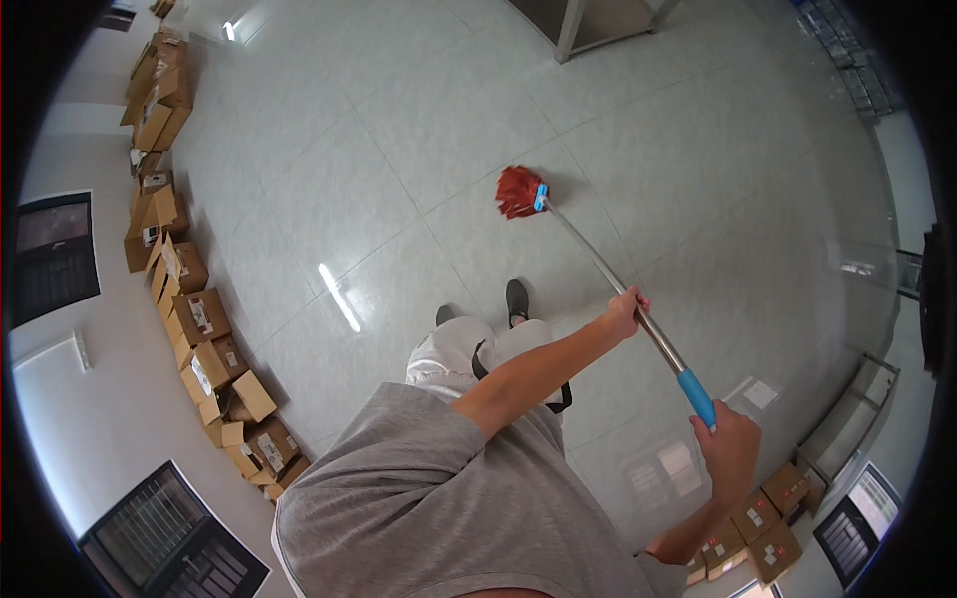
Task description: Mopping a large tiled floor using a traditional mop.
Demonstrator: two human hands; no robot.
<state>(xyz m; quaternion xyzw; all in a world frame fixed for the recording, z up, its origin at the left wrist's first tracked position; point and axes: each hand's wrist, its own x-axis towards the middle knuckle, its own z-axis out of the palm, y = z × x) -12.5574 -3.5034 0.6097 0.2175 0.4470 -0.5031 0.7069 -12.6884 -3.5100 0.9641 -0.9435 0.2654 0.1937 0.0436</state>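
Observation:
A mop with a metal pole [588, 246] slants across the floor in front of me. Its red head [518, 192], joined to the pole by a light blue clamp [541, 197], rests on the tiles ahead of my feet. My left hand [626, 311] is wrapped round the middle of the pole, my left arm reaching across my body. Lower down to the right, my right hand [728, 439] closes on the top end of the blue handle grip [695, 394]. Its fingers are partly hidden behind the hand.
Open cardboard boxes [204, 314] line the left wall. More boxes [755, 516] are stacked at the lower right, near a metal frame [847, 419]. A table or bench leg [570, 30] stands at the far edge. Glossy grey tiles [399, 149] reflect the lights.

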